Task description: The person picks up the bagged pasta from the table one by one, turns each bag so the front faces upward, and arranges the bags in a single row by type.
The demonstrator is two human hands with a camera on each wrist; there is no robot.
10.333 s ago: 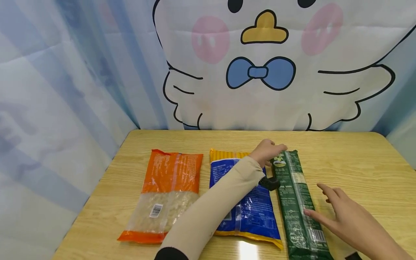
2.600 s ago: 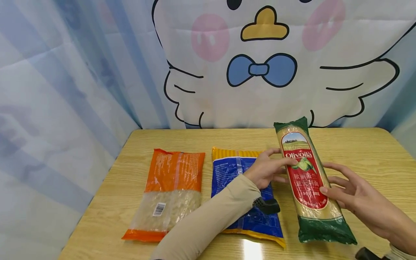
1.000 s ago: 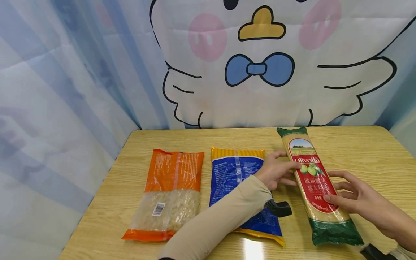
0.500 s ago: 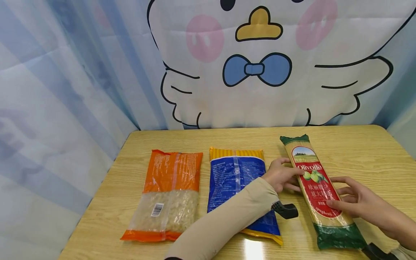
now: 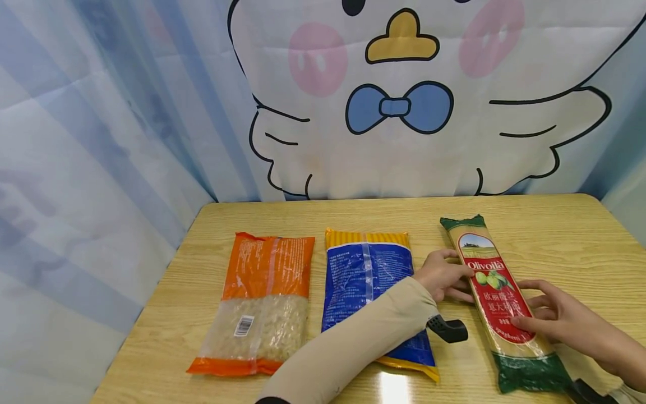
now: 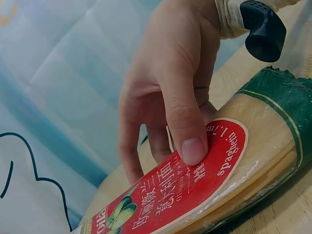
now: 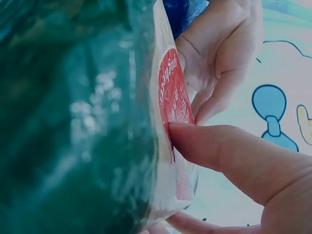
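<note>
A long pack of spaghetti (image 5: 497,303) with green ends and a red front label lies face up, slanted, at the right of the table. My left hand (image 5: 444,276) holds its left edge, thumb on the label beside the green olives. My right hand (image 5: 560,317) grips the opposite edge lower down, thumb on the label near the printed word spaghetti. The left wrist view shows that right hand (image 6: 170,92) with its thumb over the red label. In the right wrist view the left hand (image 7: 224,53) is behind the pack; the fingers under the pack are mostly hidden.
A blue pack (image 5: 370,280) with yellow ends lies left of the spaghetti, partly covered by my left sleeve (image 5: 353,342). Further left is an orange bag (image 5: 272,269) with a clear lower half. A cartoon curtain (image 5: 398,151) hangs behind the wooden table (image 5: 146,336).
The spaghetti pack lay green back side up ten seconds ago; both hands then held it raised with its front showing. Since then it has come down and slightly right, still in both hands.
</note>
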